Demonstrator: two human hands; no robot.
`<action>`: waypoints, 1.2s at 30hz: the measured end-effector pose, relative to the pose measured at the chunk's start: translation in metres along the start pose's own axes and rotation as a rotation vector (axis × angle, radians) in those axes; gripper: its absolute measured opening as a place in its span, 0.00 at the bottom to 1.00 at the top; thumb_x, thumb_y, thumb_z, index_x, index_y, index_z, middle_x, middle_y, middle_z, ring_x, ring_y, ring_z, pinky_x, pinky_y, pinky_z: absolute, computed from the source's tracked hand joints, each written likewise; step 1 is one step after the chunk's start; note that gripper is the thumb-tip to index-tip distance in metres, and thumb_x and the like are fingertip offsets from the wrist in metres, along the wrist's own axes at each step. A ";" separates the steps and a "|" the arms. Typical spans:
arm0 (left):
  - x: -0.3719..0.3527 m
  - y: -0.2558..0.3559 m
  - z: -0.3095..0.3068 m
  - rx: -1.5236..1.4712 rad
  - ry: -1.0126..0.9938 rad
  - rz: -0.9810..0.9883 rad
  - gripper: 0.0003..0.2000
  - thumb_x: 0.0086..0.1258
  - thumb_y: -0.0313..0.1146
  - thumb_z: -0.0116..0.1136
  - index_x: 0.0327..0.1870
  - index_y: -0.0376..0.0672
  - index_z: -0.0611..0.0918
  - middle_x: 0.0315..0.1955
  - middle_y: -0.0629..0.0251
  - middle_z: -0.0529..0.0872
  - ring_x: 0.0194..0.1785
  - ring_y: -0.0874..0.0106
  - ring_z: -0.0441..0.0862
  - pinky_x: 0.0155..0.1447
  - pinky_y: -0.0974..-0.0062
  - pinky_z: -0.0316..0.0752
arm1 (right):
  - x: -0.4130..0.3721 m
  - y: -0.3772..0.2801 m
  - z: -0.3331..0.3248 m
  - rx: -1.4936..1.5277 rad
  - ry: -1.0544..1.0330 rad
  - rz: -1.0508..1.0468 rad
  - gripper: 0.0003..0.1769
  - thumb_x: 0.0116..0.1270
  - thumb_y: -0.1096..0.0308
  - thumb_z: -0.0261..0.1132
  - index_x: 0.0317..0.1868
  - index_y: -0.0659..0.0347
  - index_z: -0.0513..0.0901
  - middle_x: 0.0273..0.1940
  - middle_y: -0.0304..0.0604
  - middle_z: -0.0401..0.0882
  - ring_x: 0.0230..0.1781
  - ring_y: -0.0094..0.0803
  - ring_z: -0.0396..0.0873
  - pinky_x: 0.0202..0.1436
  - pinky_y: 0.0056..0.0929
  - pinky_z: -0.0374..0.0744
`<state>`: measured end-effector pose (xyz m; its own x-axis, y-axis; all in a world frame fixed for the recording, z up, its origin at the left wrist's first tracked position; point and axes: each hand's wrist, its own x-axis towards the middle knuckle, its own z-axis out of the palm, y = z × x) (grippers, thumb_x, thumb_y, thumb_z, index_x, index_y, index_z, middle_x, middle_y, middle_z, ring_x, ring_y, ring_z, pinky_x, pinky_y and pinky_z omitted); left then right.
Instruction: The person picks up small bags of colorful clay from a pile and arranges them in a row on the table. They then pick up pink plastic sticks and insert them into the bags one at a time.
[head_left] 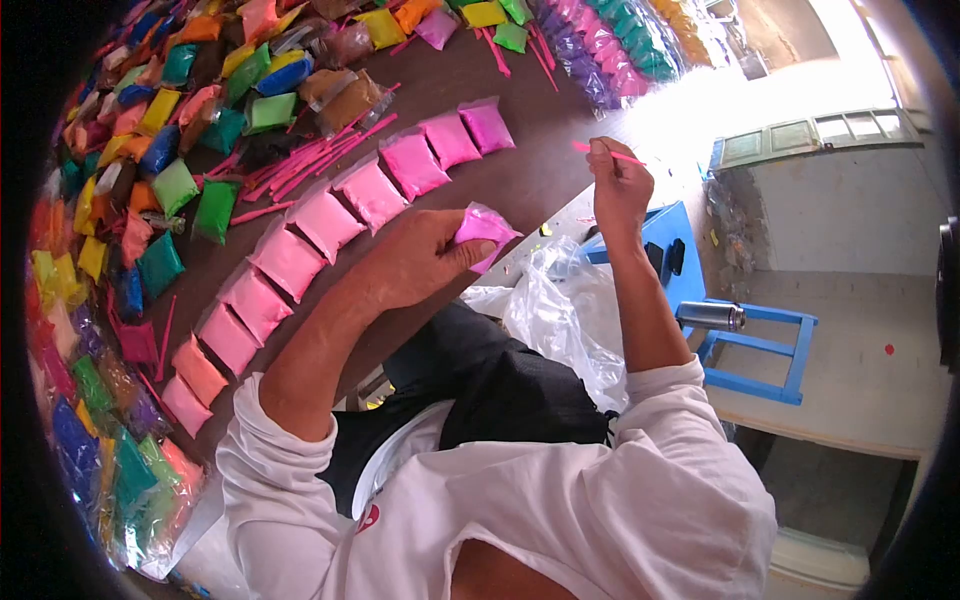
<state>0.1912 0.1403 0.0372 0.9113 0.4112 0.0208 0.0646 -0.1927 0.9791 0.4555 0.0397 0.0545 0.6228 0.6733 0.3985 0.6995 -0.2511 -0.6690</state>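
Note:
My left hand (425,262) is closed on a small clear packet of pink-purple filling (484,236), pinched between thumb and fingers above the table edge. My right hand (622,188) is raised to the right, fingers closed on a thin pink plastic stick (625,156). Beyond my left hand, a curved row of filled packets lies on the dark table, among them a light pink packet (325,220), a deeper pink packet (414,165), a magenta packet (487,126) and an orange-pink packet (199,370).
Loose pink sticks (310,165) lie behind the row. A large heap of multicoloured packets (175,187) covers the table's left side. Bagged strips of coloured packets (610,45) lie at the back. Clear plastic (565,305) hangs near my lap. A metal flask (712,316) rests on a blue stool (780,350).

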 end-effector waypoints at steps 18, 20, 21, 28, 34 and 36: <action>0.000 -0.009 0.002 -0.114 -0.026 -0.053 0.18 0.73 0.46 0.57 0.45 0.38 0.83 0.33 0.56 0.86 0.36 0.68 0.82 0.44 0.69 0.74 | 0.017 0.034 0.013 -0.126 0.118 -0.038 0.13 0.69 0.68 0.61 0.51 0.63 0.82 0.37 0.48 0.84 0.37 0.39 0.82 0.44 0.32 0.79; 0.000 -0.007 0.001 -0.112 -0.028 -0.064 0.18 0.73 0.47 0.56 0.46 0.38 0.83 0.33 0.56 0.86 0.36 0.67 0.82 0.45 0.69 0.74 | 0.023 0.043 0.014 -0.306 0.088 -0.110 0.16 0.66 0.72 0.60 0.54 0.60 0.81 0.42 0.51 0.83 0.43 0.47 0.81 0.48 0.38 0.78; 0.000 -0.004 0.000 -0.107 -0.027 -0.083 0.18 0.73 0.47 0.56 0.46 0.38 0.83 0.33 0.56 0.86 0.36 0.67 0.82 0.45 0.69 0.74 | 0.027 0.050 0.013 -0.426 0.037 -0.163 0.18 0.65 0.73 0.59 0.56 0.60 0.79 0.45 0.52 0.82 0.46 0.49 0.79 0.50 0.41 0.77; 0.000 -0.003 0.000 -0.075 -0.013 -0.081 0.18 0.73 0.46 0.55 0.47 0.38 0.82 0.36 0.52 0.86 0.40 0.59 0.84 0.48 0.66 0.75 | -0.004 -0.003 0.006 -0.125 0.031 -0.077 0.12 0.69 0.68 0.59 0.50 0.62 0.80 0.38 0.48 0.82 0.36 0.38 0.79 0.39 0.34 0.76; 0.002 -0.003 -0.004 0.136 -0.020 0.098 0.20 0.75 0.49 0.49 0.53 0.41 0.81 0.44 0.48 0.85 0.50 0.53 0.82 0.57 0.62 0.74 | -0.091 -0.063 0.007 0.707 -0.552 0.141 0.20 0.72 0.57 0.61 0.51 0.68 0.78 0.32 0.33 0.76 0.31 0.19 0.73 0.35 0.20 0.73; -0.003 0.007 -0.009 0.113 -0.061 0.040 0.23 0.76 0.52 0.48 0.51 0.39 0.81 0.44 0.47 0.84 0.50 0.50 0.82 0.54 0.61 0.74 | -0.084 -0.073 0.009 0.617 -0.565 0.265 0.17 0.73 0.61 0.61 0.50 0.67 0.79 0.31 0.33 0.76 0.32 0.17 0.74 0.35 0.18 0.74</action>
<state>0.1855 0.1456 0.0458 0.9371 0.3464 0.0438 0.0698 -0.3087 0.9486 0.3484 0.0079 0.0641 0.3575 0.9305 -0.0793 0.1404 -0.1375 -0.9805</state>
